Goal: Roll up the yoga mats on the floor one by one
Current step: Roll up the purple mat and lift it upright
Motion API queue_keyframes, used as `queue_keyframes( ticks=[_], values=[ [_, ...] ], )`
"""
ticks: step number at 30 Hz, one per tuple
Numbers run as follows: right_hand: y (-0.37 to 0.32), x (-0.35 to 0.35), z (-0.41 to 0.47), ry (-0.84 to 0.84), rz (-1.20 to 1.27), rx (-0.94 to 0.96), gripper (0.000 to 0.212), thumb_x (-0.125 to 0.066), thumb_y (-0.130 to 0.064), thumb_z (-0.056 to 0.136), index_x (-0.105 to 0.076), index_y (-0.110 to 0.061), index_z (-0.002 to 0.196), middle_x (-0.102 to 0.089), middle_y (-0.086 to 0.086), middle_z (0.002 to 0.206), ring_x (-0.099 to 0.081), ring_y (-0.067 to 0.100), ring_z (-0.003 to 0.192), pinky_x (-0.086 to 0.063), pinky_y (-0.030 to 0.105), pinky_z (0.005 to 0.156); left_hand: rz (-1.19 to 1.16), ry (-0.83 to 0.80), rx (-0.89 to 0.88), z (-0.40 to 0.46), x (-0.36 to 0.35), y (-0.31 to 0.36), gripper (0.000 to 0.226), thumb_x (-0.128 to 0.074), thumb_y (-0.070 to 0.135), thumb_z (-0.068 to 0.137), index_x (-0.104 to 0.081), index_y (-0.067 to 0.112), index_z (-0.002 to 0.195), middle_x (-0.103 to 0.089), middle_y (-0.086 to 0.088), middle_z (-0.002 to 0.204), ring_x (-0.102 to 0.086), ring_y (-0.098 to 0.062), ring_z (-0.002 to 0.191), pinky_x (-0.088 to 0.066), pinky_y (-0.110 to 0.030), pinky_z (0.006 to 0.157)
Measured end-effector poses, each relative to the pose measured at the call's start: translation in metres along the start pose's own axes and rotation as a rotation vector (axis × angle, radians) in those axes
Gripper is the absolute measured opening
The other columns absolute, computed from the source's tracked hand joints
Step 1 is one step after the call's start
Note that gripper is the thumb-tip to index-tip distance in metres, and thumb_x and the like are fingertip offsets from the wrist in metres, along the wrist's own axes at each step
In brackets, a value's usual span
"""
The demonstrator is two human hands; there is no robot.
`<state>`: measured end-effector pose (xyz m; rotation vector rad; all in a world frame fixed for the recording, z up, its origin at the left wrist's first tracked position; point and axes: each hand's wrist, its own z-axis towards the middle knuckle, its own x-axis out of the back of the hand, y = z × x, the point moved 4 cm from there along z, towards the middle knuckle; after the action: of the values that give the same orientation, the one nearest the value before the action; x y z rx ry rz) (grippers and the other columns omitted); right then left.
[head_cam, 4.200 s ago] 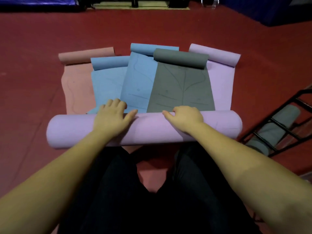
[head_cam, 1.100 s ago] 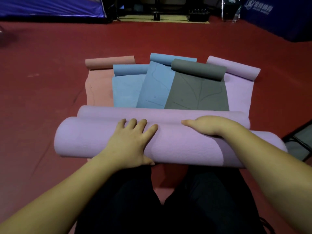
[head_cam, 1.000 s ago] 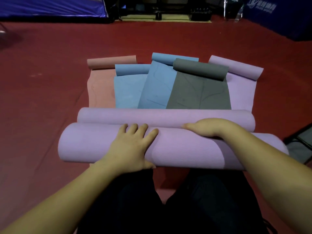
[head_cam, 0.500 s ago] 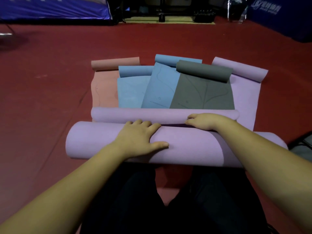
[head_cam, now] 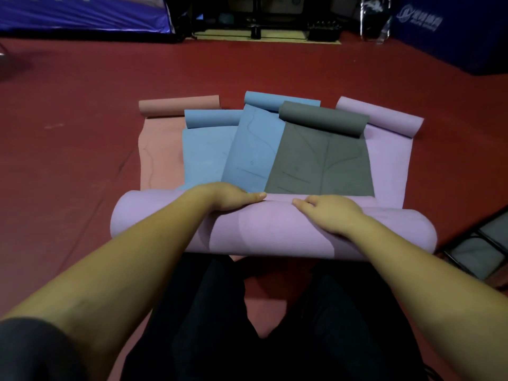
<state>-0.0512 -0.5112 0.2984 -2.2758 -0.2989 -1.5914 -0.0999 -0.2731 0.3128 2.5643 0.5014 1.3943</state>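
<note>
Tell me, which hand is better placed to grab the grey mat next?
Probably the right hand. It rests on the purple roll just below the grey mat; the left hand sits nearer the blue mat.

Both hands — left hand (head_cam: 231, 198), right hand (head_cam: 327, 213) — shifted forward over the lilac roll (head_cam: 275, 232), thumbs now closer together.

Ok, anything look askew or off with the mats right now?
Yes. The flat mats are not squared up: one blue mat lies angled across the other mats. The purple roll under the left hand and right hand looks even.
</note>
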Motion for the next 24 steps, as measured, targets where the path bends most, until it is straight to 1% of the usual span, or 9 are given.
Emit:
queue_keyframes(
  ticks=[3, 6, 9, 11, 13, 15, 19, 22, 24],
  values=[
    [0.003, 0.000, 0.002, 0.024, -0.007, -0.024, 0.070, -0.019, -0.077, 0.090, -0.058, -0.035, 0.131, -0.059, 0.002, 0.138, -0.053, 0.027, 0.126, -0.042, 0.038, 0.101, 0.230, 0.321, -0.050, -0.002, 0.001, 0.005, 0.066, -0.024, 0.069, 0.096, -0.067, 0.022, 0.116, -0.063, -0.006, 0.126, -0.052, -0.028, 0.119, -0.040, -0.038, 0.095],
    [0.002, 0.004, 0.002, 0.020, 0.005, -0.027, 0.068, -0.022, -0.074, 0.092, -0.060, -0.033, 0.129, -0.058, 0.004, 0.137, -0.053, 0.029, 0.125, -0.042, 0.038, 0.099, 0.334, 0.679, -0.265, -0.021, -0.012, 0.007, 0.067, -0.025, 0.071, 0.090, -0.061, 0.018, 0.107, -0.061, -0.004, 0.108, -0.054, -0.029, 0.103, -0.042, -0.041, 0.081],
    [-0.002, 0.004, 0.005, 0.014, -0.006, -0.011, 0.069, -0.021, -0.073, 0.092, -0.064, -0.029, 0.125, -0.060, 0.006, 0.134, -0.054, 0.029, 0.123, -0.043, 0.038, 0.097, 0.522, 0.707, -0.390, -0.039, -0.050, -0.004, 0.089, -0.036, 0.086, 0.074, -0.055, 0.014, 0.122, -0.059, -0.012, 0.117, -0.055, -0.035, 0.103, -0.045, -0.053, 0.088],
    [-0.006, 0.006, 0.008, -0.009, -0.010, -0.007, 0.070, -0.021, -0.073, 0.093, -0.063, -0.028, 0.127, -0.058, 0.005, 0.138, -0.052, 0.028, 0.126, -0.042, 0.038, 0.101, 0.641, 0.669, -0.339, -0.045, -0.069, -0.011, 0.101, -0.041, 0.085, 0.065, -0.048, 0.014, 0.136, -0.055, -0.019, 0.133, -0.052, -0.043, 0.119, -0.036, -0.070, 0.097],
    [-0.010, 0.009, 0.008, -0.039, -0.007, -0.004, 0.070, -0.020, -0.071, 0.095, -0.061, -0.027, 0.131, -0.055, 0.004, 0.141, -0.050, 0.027, 0.129, -0.040, 0.037, 0.101, 0.631, 0.643, -0.291, -0.050, -0.075, -0.012, 0.104, -0.034, 0.079, 0.062, -0.047, 0.014, 0.142, -0.052, -0.023, 0.139, -0.049, -0.050, 0.124, -0.032, -0.076, 0.095],
    [-0.012, 0.011, 0.008, -0.059, -0.004, -0.006, 0.071, -0.020, -0.069, 0.096, -0.062, -0.024, 0.130, -0.055, 0.005, 0.142, -0.050, 0.027, 0.129, -0.039, 0.036, 0.097, 0.605, 0.625, -0.262, -0.051, -0.072, -0.008, 0.105, -0.033, 0.076, 0.060, -0.041, 0.016, 0.145, -0.050, -0.025, 0.139, -0.050, -0.051, 0.121, -0.035, -0.074, 0.093],
    [-0.012, 0.019, 0.005, -0.070, 0.011, -0.014, 0.072, -0.022, -0.068, 0.096, -0.064, -0.019, 0.128, -0.056, 0.009, 0.140, -0.052, 0.028, 0.126, -0.040, 0.037, 0.097, 0.673, 0.595, -0.244, -0.053, -0.060, -0.001, 0.118, -0.070, 0.074, 0.051, -0.024, 0.020, 0.146, -0.048, -0.020, 0.137, -0.049, -0.043, 0.115, -0.037, -0.067, 0.095],
    [-0.007, 0.026, -0.005, -0.063, 0.040, -0.017, 0.072, -0.024, -0.068, 0.095, -0.064, -0.019, 0.128, -0.055, 0.009, 0.141, -0.051, 0.029, 0.126, -0.040, 0.039, 0.103, 0.663, 0.684, -0.321, -0.068, -0.053, 0.004, 0.111, -0.060, 0.077, 0.053, -0.030, 0.021, 0.143, -0.049, -0.018, 0.135, -0.051, -0.041, 0.113, -0.037, -0.064, 0.095],
    [-0.005, 0.028, -0.014, -0.086, 0.050, -0.016, 0.071, -0.024, -0.069, 0.095, -0.061, -0.021, 0.133, -0.051, 0.009, 0.145, -0.048, 0.028, 0.131, -0.037, 0.038, 0.108, 0.668, 0.737, -0.365, -0.082, -0.051, 0.008, 0.112, -0.064, 0.078, 0.049, -0.034, 0.021, 0.140, -0.051, -0.018, 0.135, -0.052, -0.039, 0.112, -0.038, -0.063, 0.095]
  ],
)
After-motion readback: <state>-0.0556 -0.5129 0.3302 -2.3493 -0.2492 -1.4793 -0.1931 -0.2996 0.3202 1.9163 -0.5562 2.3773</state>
